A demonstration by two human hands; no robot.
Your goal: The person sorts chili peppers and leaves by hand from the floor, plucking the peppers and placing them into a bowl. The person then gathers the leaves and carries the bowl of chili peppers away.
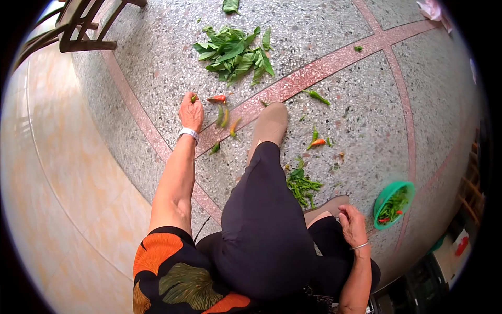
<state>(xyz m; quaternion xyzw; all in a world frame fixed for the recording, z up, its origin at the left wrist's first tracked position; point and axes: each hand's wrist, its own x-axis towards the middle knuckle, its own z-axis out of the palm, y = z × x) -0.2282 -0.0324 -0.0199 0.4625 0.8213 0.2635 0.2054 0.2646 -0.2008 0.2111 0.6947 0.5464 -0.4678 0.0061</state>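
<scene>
My left hand [191, 112], with a watch on its wrist, is closed low over the floor, a small green chili pepper [194, 98] between its fingertips. Just right of it lies a red chili pepper [216, 98]. Blurred green and yellowish chili peppers [225, 117] are below that, with an orange-yellow one [235, 127] nearby. My right hand [353, 226], a bracelet at its wrist, is curled closed beside my right shoe [327, 209]; whatever its fingers hold, if anything, is hidden. A green plastic basket [381, 201] with green and red chilies stands tilted to its right.
A heap of green leaves [232, 55] lies ahead on the speckled floor. Between my feet is a pile of green chilies [302, 187]. An orange chili [317, 143] and a green one [317, 97] lie beyond my left shoe [272, 121]. A wooden chair [78, 29] stands far left.
</scene>
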